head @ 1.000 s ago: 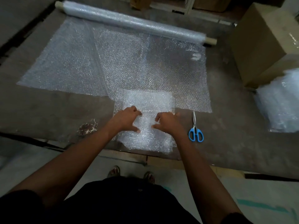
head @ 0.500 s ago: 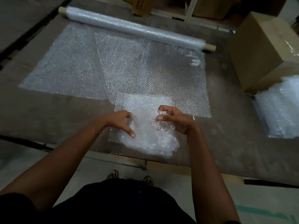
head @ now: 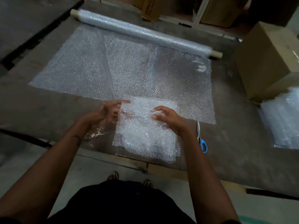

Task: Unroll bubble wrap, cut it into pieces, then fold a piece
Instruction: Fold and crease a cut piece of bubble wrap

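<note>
Lying beside the right hand [head: 168, 118], which pinches the bubble wrap piece [head: 145, 135], are scissors [head: 201, 140]; the left hand [head: 103, 115] is spread loosely at the piece's edge, near the table's front edge [head: 97, 152].

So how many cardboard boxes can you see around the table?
2. One big box stands at the table's right side, beside a stack of bubble wrap. Another box sits on the floor past the roll. Dark shelves behind may hide more.

cardboard box [head: 265, 62]: right, on table [head: 242, 143] | shelf carton [head: 152, 8]: far edge
</note>
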